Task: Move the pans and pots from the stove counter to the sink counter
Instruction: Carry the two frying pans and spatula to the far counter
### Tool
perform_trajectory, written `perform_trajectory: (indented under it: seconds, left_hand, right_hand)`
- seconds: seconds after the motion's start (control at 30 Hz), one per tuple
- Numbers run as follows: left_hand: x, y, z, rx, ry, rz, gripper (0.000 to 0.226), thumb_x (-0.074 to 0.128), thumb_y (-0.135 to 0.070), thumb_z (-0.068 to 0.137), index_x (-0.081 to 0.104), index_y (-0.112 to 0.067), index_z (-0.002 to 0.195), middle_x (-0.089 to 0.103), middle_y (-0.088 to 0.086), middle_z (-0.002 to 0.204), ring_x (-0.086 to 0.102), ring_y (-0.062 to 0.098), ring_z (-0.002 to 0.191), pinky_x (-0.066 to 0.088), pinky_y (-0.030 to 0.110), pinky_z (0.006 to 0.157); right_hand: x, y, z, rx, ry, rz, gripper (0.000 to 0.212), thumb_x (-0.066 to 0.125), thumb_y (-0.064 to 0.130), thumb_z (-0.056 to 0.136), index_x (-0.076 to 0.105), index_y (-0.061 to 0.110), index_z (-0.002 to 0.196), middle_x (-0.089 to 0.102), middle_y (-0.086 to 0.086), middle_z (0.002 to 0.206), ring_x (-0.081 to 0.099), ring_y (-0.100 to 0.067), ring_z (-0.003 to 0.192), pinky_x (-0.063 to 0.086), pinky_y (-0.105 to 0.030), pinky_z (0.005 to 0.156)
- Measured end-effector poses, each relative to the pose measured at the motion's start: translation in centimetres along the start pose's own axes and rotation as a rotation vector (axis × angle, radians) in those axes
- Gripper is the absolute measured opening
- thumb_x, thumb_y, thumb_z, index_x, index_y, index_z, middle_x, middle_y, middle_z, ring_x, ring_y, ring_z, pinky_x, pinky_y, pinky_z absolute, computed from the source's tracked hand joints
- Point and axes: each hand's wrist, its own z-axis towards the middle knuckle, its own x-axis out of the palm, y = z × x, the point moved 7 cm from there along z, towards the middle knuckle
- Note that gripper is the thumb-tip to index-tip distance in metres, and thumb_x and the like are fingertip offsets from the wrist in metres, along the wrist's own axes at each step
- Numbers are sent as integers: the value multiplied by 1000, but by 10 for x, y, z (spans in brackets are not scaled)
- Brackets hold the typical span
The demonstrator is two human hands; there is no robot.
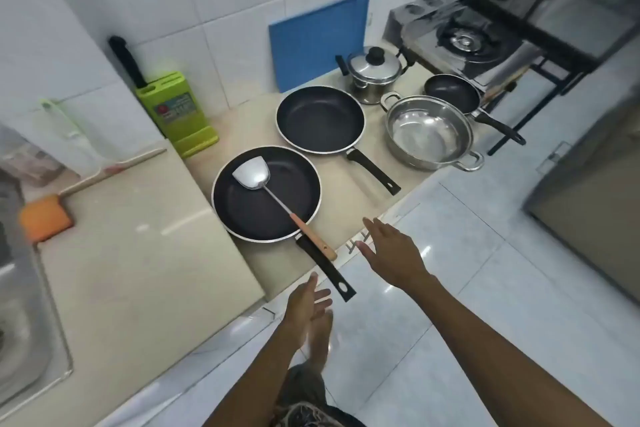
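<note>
- Frying pan (pixel 265 193) nearest the sink counter (pixel 138 253) is sitting on the stove counter (pixel 349 184), a spatula (pixel 263 187) lying in it.
- Its black handle (pixel 325 267) is pointing out past the counter edge, toward the person.
- Left hand (pixel 306 302) is hovering just beside the handle's tip, fingers spread, holding nothing.
- Right hand (pixel 391 253) is hanging open and empty, slightly farther off.

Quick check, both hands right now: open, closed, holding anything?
Left hand: open, empty, beside the nearest frying pan's handle, not touching.
Right hand: open, empty, at the counter edge.
</note>
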Motion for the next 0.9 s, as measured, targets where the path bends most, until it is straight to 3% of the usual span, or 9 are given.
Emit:
perform_trajectory:
  seconds: [0.1,0.23,0.37,0.47,0.5,0.57,0.67,0.77,0.9]
  left_hand:
    - [21,-21,26,-33,-45,-177,51,44,-44,105,58,-4,133,67,22,130,67,36,104,48,54,105]
    - [37,-35,47,-89,-151,-297,57,37,-50,105,59,-3,130,75,18,112,72,29,90,56,40,72]
    - [47,-43,64,-129,-225,-445,58,37,-54,104,61,-4,123,77,22,109,74,38,97,61,42,69]
    - [54,-41,66,-117,-356,-540,63,43,-61,100,65,-2,101,77,20,85,73,29,62,56,32,46]
    - [54,-37,65,-101,-404,-524,64,43,-63,99,66,-2,97,73,19,81,69,27,55,54,31,47]
    - [56,-35,63,-50,-498,-458,68,40,-65,98,68,-4,89,64,15,72,56,24,53,47,30,52]
    - [63,-29,63,-36,-607,-444,67,35,-62,100,63,-5,78,52,11,60,46,21,50,41,30,51]
    - [72,-32,67,-39,-694,-411,67,33,-61,102,58,-5,76,51,8,57,47,20,48,43,30,51]
    - [77,-31,69,12,-802,-375,60,34,-58,103,57,-10,76,52,0,49,46,13,42,44,26,43]
  right_hand:
    - [-10,-31,55,-17,30,48,63,36,52,103,30,18,156,39,-12,159,44,-34,139,41,-48,107]
    - [-17,-67,113,-14,35,86,62,43,47,103,34,12,154,40,-16,157,42,-38,137,43,-51,103]
    - [-14,-93,167,-17,56,231,65,52,43,100,32,12,153,39,-14,156,45,-42,133,44,-54,102]
    - [-3,-108,206,14,133,455,66,53,42,101,28,14,155,45,-15,152,50,-39,131,45,-52,103]
    - [1,-111,215,46,168,556,64,54,41,100,29,16,154,53,-15,146,56,-38,124,48,-50,101]
    - [8,-116,234,124,274,763,56,53,40,101,34,20,150,68,-13,122,72,-30,91,59,-49,82]
    - [20,-118,248,156,400,1006,42,50,35,104,41,25,143,70,-9,94,64,-16,52,57,-36,55]
    - [28,-120,256,163,496,1135,40,48,35,105,39,37,143,67,-12,86,59,-18,50,53,-32,49]
    - [32,-120,259,155,543,1109,52,48,36,104,26,51,149,72,-13,81,52,-18,43,47,-29,42]
